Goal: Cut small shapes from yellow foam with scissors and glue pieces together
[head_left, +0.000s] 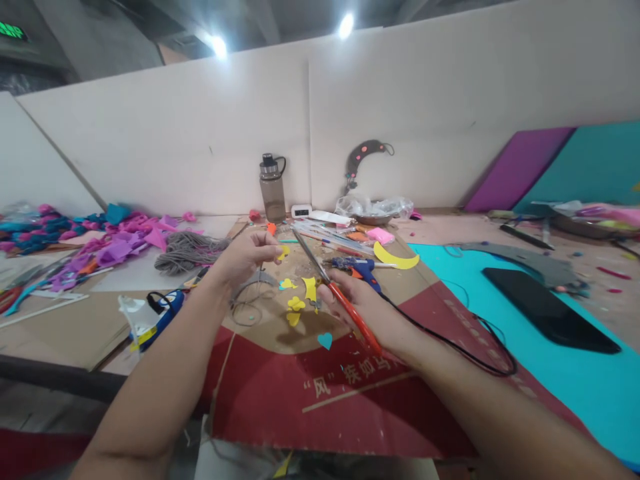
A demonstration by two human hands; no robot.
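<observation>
The right hand [367,308] wraps over the orange-handled scissors [334,290], hiding the handle loops, and the blade tips blur into the clutter behind. The small yellow foam scrap [283,253] pinched in the left hand [245,257] is too tiny to make out its shape. The teal foam sheet [590,387] runs off the right edge. Print on the red cardboard sheet [320,393] is partly covered by the forearm.
</observation>
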